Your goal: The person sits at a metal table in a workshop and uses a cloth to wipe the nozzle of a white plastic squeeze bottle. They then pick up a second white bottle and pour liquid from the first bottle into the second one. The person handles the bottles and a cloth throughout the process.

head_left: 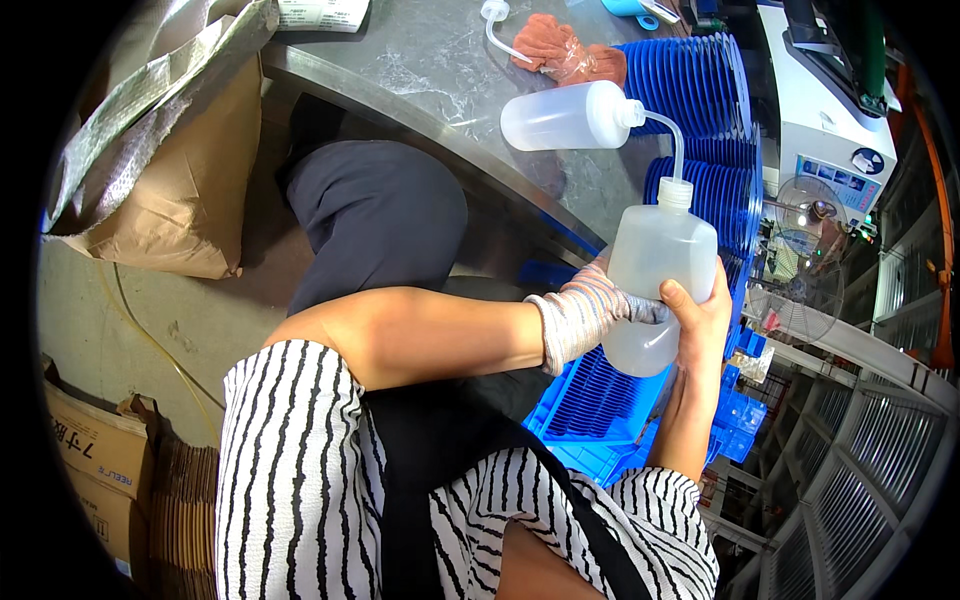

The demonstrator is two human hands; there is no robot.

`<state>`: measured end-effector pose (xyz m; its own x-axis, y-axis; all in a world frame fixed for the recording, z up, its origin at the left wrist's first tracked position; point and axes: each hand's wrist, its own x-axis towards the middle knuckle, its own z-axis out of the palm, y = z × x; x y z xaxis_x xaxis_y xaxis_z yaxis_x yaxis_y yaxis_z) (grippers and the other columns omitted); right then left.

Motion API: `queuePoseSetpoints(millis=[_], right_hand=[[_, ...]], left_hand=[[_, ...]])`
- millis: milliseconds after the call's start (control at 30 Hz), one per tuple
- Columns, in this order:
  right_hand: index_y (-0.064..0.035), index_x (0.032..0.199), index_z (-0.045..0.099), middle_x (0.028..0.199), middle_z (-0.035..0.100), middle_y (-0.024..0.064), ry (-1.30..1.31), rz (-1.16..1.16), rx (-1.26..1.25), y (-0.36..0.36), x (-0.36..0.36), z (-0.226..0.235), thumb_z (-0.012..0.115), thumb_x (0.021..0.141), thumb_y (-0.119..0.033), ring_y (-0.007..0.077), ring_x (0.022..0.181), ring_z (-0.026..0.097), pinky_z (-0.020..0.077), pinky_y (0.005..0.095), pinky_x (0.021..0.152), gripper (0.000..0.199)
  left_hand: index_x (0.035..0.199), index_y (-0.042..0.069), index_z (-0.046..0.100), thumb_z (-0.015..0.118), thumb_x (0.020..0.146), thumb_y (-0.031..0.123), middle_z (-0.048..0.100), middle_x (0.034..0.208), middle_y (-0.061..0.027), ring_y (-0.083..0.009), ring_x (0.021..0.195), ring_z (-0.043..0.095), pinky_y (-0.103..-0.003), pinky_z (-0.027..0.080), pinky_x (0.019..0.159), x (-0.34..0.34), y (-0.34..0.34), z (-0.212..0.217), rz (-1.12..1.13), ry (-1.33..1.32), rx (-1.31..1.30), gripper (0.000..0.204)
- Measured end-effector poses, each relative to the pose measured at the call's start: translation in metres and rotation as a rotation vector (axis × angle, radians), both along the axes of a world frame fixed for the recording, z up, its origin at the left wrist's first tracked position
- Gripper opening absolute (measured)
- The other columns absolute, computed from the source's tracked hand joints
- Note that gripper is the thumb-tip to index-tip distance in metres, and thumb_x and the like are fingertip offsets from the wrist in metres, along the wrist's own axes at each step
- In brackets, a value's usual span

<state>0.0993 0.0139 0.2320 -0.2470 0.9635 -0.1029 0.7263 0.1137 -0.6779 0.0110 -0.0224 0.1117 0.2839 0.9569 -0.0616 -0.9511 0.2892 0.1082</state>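
Note:
My left hand (587, 305), in a striped knit glove, and my bare right hand (706, 312) both grip a translucent white plastic bottle (663, 245). The bottle is uncapped, its threaded neck pointing away from me. Gloved fingers wrap its left side; the right thumb presses its front. Just beyond the neck, a squeeze wash bottle (565, 117) lies on its side on the metal table (420, 75). Its bent spout tube reaches down to the held bottle's mouth; whether the tip is inside I cannot tell.
An orange-brown cloth (568, 50) and a loose cap with a tube (495, 12) lie on the table. Blue slotted racks (690, 85) line its right side, near a white machine (835, 130) and a fan (810, 240). A large paper sack (185, 170) and cardboard boxes (100, 440) stand left.

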Motion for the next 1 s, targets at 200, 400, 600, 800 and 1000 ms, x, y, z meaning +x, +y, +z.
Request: queuePoseSetpoints(millis=[200, 400, 600, 800, 1000], right_hand=[[0.0002, 0.115, 0.054, 0.103, 0.062, 0.0087, -0.003, -0.006, 0.003, 0.0, 0.001, 0.0, 0.082, 0.074, -0.024, 0.0164, 0.096, 0.058, 0.0468, 0.0307, 0.086, 0.055], [0.0003, 0.115, 0.055, 0.103, 0.063, 0.0085, -0.002, -0.004, 0.0, 0.0, -0.001, -0.001, 0.082, 0.074, -0.024, 0.016, 0.094, 0.059, 0.0472, 0.0305, 0.085, 0.055], [0.0004, 0.115, 0.056, 0.101, 0.063, 0.0079, 0.015, -0.014, -0.003, -0.001, -0.002, -0.002, 0.081, 0.074, -0.021, 0.0158, 0.094, 0.059, 0.0474, 0.0304, 0.085, 0.053], [0.0013, 0.113, 0.057, 0.1, 0.064, 0.0093, -0.009, 0.009, -0.012, 0.003, 0.004, -0.002, 0.079, 0.074, -0.017, 0.0156, 0.093, 0.06, 0.0477, 0.0299, 0.084, 0.048], [0.0013, 0.112, 0.058, 0.103, 0.064, 0.0103, 0.016, 0.023, -0.017, 0.001, 0.004, -0.001, 0.079, 0.074, -0.02, 0.0173, 0.095, 0.06, 0.0479, 0.0306, 0.084, 0.048]], left_hand=[[0.13, 0.015, 0.05, 0.09, 0.059, 0.007, 0.062, 0.116, -0.004, -0.0206, 0.107, 0.059, -0.039, 0.052, 0.09, 0.005, 0.001, -0.003, 0.003, 0.032, -0.015, 0.082], [0.13, 0.015, 0.05, 0.089, 0.06, 0.007, 0.062, 0.116, -0.0043, -0.0209, 0.107, 0.059, -0.038, 0.051, 0.09, 0.004, 0.0, -0.003, 0.01, 0.014, -0.011, 0.081], [0.129, 0.016, 0.051, 0.088, 0.063, 0.008, 0.062, 0.117, -0.0038, -0.0205, 0.107, 0.059, -0.037, 0.052, 0.089, 0.005, -0.002, -0.004, 0.034, -0.028, 0.004, 0.076], [0.126, 0.013, 0.054, 0.089, 0.06, 0.004, 0.063, 0.115, -0.0011, -0.0169, 0.106, 0.059, -0.034, 0.049, 0.091, 0.009, -0.001, -0.008, -0.004, -0.139, -0.021, 0.075], [0.125, 0.011, 0.054, 0.084, 0.067, 0.002, 0.063, 0.112, -0.0014, -0.0175, 0.105, 0.06, -0.034, 0.049, 0.091, 0.008, -0.004, -0.011, -0.02, 0.006, -0.02, 0.066]])
